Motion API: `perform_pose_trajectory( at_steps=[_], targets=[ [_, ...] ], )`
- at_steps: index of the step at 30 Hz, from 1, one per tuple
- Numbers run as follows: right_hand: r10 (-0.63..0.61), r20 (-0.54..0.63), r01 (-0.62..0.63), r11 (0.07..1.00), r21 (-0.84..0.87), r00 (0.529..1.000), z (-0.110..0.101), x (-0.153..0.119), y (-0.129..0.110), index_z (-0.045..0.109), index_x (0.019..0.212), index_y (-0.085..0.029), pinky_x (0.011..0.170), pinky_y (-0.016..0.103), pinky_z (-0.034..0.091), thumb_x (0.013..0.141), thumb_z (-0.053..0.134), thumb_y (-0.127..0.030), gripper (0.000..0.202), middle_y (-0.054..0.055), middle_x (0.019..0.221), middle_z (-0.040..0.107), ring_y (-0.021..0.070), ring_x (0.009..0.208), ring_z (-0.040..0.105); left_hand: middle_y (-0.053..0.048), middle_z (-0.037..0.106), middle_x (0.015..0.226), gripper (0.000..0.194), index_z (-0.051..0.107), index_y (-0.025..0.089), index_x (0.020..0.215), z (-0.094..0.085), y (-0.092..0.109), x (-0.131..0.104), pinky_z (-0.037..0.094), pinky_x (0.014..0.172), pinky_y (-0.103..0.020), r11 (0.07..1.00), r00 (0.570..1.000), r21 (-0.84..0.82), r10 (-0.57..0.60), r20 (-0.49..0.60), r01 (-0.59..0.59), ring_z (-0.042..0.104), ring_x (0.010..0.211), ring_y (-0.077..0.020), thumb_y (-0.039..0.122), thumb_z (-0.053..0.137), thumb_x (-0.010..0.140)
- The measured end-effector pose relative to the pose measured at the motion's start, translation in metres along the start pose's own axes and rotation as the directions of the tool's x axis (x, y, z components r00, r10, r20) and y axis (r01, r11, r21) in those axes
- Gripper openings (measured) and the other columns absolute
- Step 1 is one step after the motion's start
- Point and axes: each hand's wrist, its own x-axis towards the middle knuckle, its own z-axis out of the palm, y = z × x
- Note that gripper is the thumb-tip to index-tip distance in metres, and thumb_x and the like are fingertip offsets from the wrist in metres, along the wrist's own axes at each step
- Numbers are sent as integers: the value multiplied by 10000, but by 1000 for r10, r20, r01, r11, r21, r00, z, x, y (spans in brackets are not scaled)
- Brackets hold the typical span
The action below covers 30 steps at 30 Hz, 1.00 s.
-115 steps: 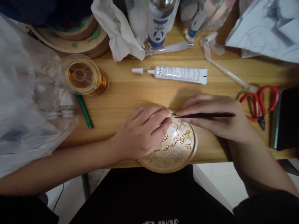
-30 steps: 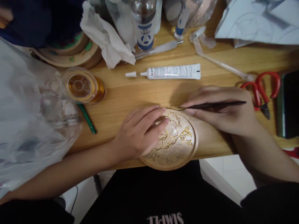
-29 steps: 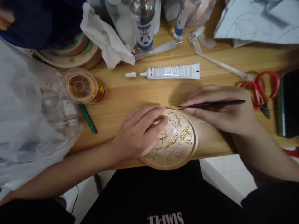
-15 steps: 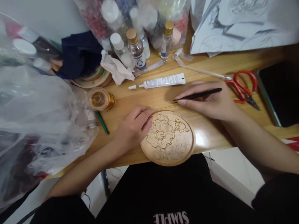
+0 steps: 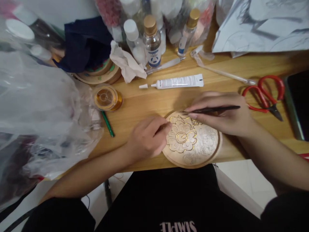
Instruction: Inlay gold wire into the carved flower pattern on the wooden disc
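A round wooden disc (image 5: 201,141) lies at the table's front edge, bearing a pencilled flower drawing partly outlined in gold wire. My left hand (image 5: 151,135) is at its left rim, fingers curled and thumb and forefinger pressed together at the flower's edge; whatever may be between them is hidden. Black tweezers (image 5: 217,109) are gripped in my right hand (image 5: 222,117), pointing left. Their tips are over the disc's upper edge, and that hand covers the upper right of the drawing.
Beyond the disc lie a white tube (image 5: 180,81) and its cap (image 5: 143,86). A spool of gold wire (image 5: 107,97) and a green pencil (image 5: 107,124) are at left. Red-handled pliers (image 5: 264,96) and a dark tablet (image 5: 299,103) lie right. Bottles (image 5: 153,45) stand behind; plastic bags (image 5: 48,112) crowd the left.
The right hand has brought the tweezers from beyond the disc to over its upper edge. The left fingers have curled into a pinch. The view has shifted a little.
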Motion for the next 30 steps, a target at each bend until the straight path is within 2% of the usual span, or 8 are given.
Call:
perform_pose_trajectory(
  at_steps=[5,10,17,26,30],
  targets=[
    [-61,81,64,997,-38,995,7,4,1,758,978,-251,665,312,547,839,736,-230,142,30,833,730,161,767,680,-86,702,967,233,665,118,1088,0,-1,2,538,714,-336,998,1000,64,26,-9,-26,654,833,-197,111,547,887],
    [-93,121,103,992,-75,988,13,7,2,748,1022,-300,685,349,537,854,712,-232,185,8,839,737,178,774,680,-54,694,918,156,666,142,1024,3,1,3,501,672,-330,996,1000,84,-26,-8,27,613,792,-178,148,540,933],
    [-137,124,145,988,-58,983,16,7,4,745,1063,-278,715,391,523,843,725,-203,234,35,897,756,203,803,694,-55,695,910,138,682,138,972,3,3,5,493,659,-337,993,998,100,-62,-6,62,604,792,-183,150,548,940],
    [-76,125,83,995,-59,989,18,8,3,735,1066,-345,708,410,520,852,713,-209,255,5,889,757,204,788,691,-64,676,918,157,675,146,985,0,2,4,488,677,-343,995,996,69,-80,35,77,605,827,-191,137,525,942],
    [-111,127,118,992,-45,986,17,9,3,740,1072,-288,692,412,510,827,734,-171,272,40,886,758,208,772,685,-69,680,939,171,674,148,984,0,2,4,495,682,-341,994,995,81,-84,46,80,604,840,-193,143,507,945]
  ],
)
